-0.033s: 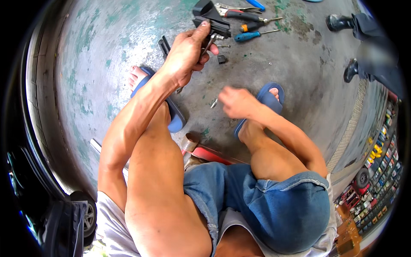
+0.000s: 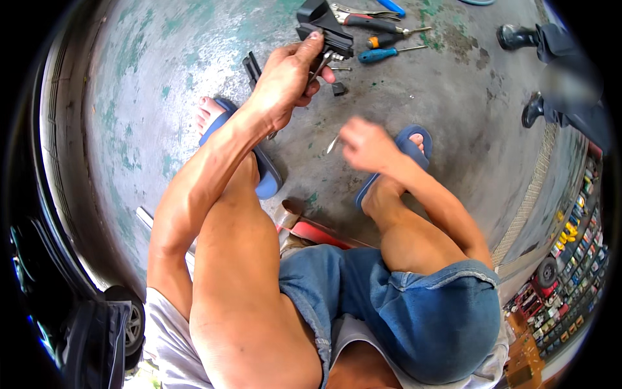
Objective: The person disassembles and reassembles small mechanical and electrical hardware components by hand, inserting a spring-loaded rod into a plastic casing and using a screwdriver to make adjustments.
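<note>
My left hand (image 2: pixel 285 84) is closed round a black plastic part (image 2: pixel 324 31), its thumb pressed on the top. A slim metal wrench (image 2: pixel 320 67) lies in the same grip, its lower end peeping out by the wrist. My right hand (image 2: pixel 370 146), blurred by motion, is pinched in front of the right sandal. A small shiny metal piece (image 2: pixel 333 144) sticks out from its fingertips; its exact kind is too blurred to tell. On the floor by the left hand are a black slotted piece (image 2: pixel 251 68) and a small black block (image 2: pixel 337 89).
Beyond the hands lie locking pliers (image 2: pixel 363 13), a blue screwdriver (image 2: pixel 382 56), an orange-and-black screwdriver (image 2: pixel 382 41) and a thin screw (image 2: pixel 341 69). Blue sandals (image 2: pixel 267 178) are on my feet. Another person's dark shoes (image 2: pixel 515 37) stand at the right. A car wheel (image 2: pixel 134 327) shows lower left.
My right hand has moved slightly up and to the right, carrying the small metal piece along. The left hand still grips the black part, shifted slightly in the picture with the whole view.
</note>
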A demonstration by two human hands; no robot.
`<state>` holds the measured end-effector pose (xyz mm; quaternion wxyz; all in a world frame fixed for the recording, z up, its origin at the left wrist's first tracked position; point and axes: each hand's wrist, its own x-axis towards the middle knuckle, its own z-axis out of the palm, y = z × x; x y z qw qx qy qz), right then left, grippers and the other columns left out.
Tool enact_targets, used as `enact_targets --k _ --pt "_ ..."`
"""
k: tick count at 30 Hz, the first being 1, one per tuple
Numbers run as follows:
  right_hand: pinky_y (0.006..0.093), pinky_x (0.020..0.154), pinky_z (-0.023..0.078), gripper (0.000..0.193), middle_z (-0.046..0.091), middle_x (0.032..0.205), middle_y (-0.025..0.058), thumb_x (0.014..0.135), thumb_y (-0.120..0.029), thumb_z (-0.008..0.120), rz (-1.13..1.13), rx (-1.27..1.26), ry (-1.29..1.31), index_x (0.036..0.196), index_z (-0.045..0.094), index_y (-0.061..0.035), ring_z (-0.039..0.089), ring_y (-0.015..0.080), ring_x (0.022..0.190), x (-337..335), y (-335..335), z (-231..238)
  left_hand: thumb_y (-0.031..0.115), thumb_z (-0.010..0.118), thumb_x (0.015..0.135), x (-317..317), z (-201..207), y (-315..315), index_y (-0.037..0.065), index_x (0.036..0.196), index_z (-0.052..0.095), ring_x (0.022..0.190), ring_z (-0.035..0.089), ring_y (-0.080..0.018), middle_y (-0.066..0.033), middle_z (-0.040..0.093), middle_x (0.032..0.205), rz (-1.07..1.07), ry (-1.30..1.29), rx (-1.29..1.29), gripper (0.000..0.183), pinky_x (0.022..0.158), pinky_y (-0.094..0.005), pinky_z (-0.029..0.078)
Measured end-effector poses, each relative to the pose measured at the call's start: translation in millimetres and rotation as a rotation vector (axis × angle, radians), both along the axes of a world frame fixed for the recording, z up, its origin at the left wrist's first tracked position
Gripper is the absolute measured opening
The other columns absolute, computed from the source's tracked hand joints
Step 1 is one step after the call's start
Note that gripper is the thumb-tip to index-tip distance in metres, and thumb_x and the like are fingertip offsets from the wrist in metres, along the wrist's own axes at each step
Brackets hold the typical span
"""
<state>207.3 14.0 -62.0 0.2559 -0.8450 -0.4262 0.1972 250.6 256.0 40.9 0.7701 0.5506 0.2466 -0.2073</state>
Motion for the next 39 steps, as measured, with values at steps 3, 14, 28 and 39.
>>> enact_targets --k 3,14,28,39 --pt "0.0325 0.059 0.051 0.02 0.071 0.086 0.009 0.087 -0.018 0.07 -0.652 0.428 0.375 0.099 0.07 -0.0023 0.061 0.018 0.065 54.5 -1.2 23.6 0.05 0.051 0.104 -4.8 0.3 -3.6 0.007 0.1 0.064 0.055 0.041 -0.0051 -0.0022 0.062 0.076 -0.04 -0.019 0.099 0.045 0.045 -0.0212 0.027" --pt "0.0162 0.038 0.025 0.04 0.057 0.076 -0.0019 0.089 -0.04 0.079 -0.701 0.48 0.986 0.102 0.065 -0.0041 0.047 0.003 0.05 109.1 47.5 80.5 0.046 0.054 0.104 -14.8 -19.7 -10.6 0.002 0.105 0.066 0.057 0.043 -0.0042 -0.0019 0.066 0.078 -0.292 -0.175 0.343 0.045 0.047 -0.0224 0.033" --pt "0.0196 0.038 0.029 0.017 0.064 0.073 -0.0009 0.092 -0.022 0.075 -0.921 0.758 0.984 0.09 0.066 -0.0084 0.046 0.0031 0.046 92.5 56.5 86.0 0.011 0.064 0.096 -19.1 -22.8 4.2 -0.009 0.128 0.059 0.079 0.051 -0.0075 -0.0093 0.075 0.11 -0.308 -0.191 0.006 0.038 0.071 -0.0234 0.044" --pt "0.0201 0.039 0.025 0.017 0.058 0.066 -0.0059 0.09 -0.02 0.078 -1.043 0.704 0.974 0.082 0.065 -0.0118 0.04 0.0011 0.044 83.9 51.5 72.8 0.019 0.067 0.099 -28.1 -34.8 -6.7 0.004 0.118 0.072 0.076 0.061 -0.0066 -0.0038 0.076 0.104 -0.325 0.023 0.024 0.025 0.064 -0.0231 0.047"
